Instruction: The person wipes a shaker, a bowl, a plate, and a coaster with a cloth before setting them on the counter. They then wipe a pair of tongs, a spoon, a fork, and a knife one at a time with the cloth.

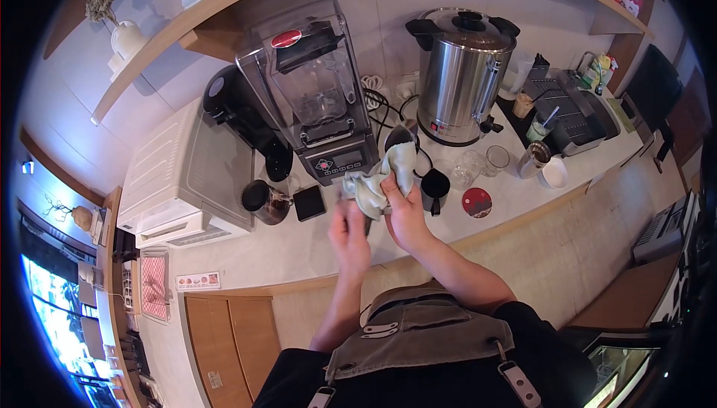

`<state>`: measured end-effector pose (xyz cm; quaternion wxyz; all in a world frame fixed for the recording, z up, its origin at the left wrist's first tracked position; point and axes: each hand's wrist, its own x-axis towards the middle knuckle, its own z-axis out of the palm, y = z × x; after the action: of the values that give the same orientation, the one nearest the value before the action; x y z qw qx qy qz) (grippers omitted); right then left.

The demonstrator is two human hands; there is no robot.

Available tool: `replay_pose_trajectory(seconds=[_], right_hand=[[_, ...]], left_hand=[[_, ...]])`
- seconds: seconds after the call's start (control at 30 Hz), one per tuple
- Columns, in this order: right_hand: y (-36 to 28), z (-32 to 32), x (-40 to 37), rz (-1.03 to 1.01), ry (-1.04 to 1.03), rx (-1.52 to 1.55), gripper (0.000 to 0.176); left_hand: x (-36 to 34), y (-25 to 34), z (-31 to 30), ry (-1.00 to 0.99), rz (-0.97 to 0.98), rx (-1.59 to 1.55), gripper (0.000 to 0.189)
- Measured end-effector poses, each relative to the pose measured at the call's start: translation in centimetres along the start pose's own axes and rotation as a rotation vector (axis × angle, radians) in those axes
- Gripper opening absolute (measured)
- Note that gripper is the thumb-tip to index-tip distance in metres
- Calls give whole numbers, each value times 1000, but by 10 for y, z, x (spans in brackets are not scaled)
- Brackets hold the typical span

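Note:
A pale green cloth (390, 173) is bunched over the counter, with my right hand (407, 217) closed around it. From the cloth's upper end pokes a rounded, dark shiny piece (401, 136) whose kind I cannot make out. My left hand (349, 238), slightly blurred, is closed at the cloth's lower left side; a dark strip shows beside its fingers, and what it grips is mostly hidden. Just right of the cloth stands a black cup (435, 185). A round red and grey coaster (477, 203) lies farther right.
Behind my hands stand a blender (317, 94) and a steel urn (464, 79). To the left are a white oven-like appliance (190, 169), a lidded jar (265, 203) and a black square (309, 203). Glasses (497, 159), a white bowl (554, 174) and a black drip tray (571, 109) are right.

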<state>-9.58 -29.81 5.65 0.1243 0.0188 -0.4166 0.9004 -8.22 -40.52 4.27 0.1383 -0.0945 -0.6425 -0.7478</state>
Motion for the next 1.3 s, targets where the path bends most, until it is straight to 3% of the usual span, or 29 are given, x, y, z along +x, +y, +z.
replay_pose_trajectory(seconds=[0.1,0.23,0.33,0.43,0.53,0.67,0.77,0.8,0.83,1.0,1.1,1.13,1.23,1.27,1.3], right_hand=[[-16,3,0,-11,-4,-15,22],[-19,-16,19,-86,58,-243,19],[-51,-11,34,-158,80,-239,20],[-75,-30,49,-242,-14,-567,23],[-87,-25,55,-387,27,-745,33],[-85,-3,62,-350,221,-413,50],[-63,6,60,-157,229,-25,53],[-58,11,51,-95,193,-54,53],[-43,5,44,-24,223,-281,51],[-32,17,13,78,113,-294,45],[-31,22,9,-42,95,-270,43],[-32,17,9,0,69,-285,43],[-20,-4,11,55,25,-249,43],[-10,-10,14,18,33,-189,43],[-3,-13,15,-19,41,-130,43]], left_hand=[[-1,11,3,-190,-35,85,25],[1,10,2,-228,-19,262,19],[1,29,0,-264,-21,445,18],[-9,31,1,-307,-47,464,17],[-20,26,14,-293,-78,398,21],[-32,23,35,-231,36,281,18],[-33,15,40,-190,77,331,17],[-31,8,38,-175,91,364,17],[-28,2,37,-162,104,397,18],[-12,-23,27,-40,182,297,24],[-11,-17,20,-85,27,163,25],[-9,-13,18,-111,-44,96,25],[0,0,17,-28,-144,-145,24],[4,11,26,162,-223,-278,25],[8,7,21,189,-231,-390,26]])
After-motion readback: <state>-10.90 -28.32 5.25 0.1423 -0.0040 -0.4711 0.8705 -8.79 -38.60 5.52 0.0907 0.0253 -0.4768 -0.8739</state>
